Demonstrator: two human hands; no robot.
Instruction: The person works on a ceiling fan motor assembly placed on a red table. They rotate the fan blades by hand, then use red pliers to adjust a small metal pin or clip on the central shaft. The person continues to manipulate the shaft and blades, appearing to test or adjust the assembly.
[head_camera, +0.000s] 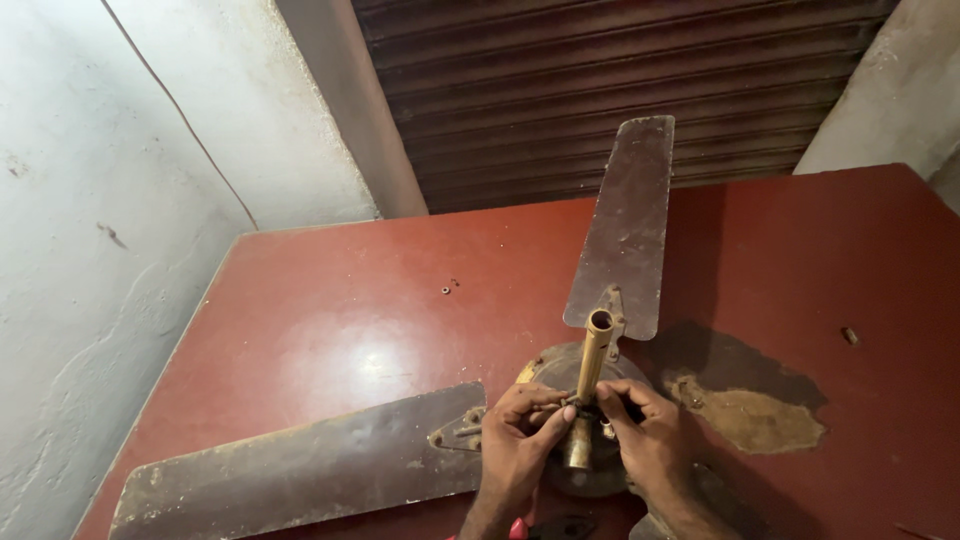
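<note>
A ceiling fan (585, 400) lies on a red-brown table (350, 310), its brass-coloured down rod (594, 355) rising upright from the motor hub, with the left hand (515, 440) and right hand (655, 445) closed in on either side of the rod's base. Both sets of fingertips pinch at something small against the rod there, though the piece itself is hidden behind the fingers and cannot be made out. One blade (625, 225) points away toward the shutter (620, 90), another blade (300, 465) runs left and is cut off at the bottom edge, while the hub's near side is covered by the wrists.
</note>
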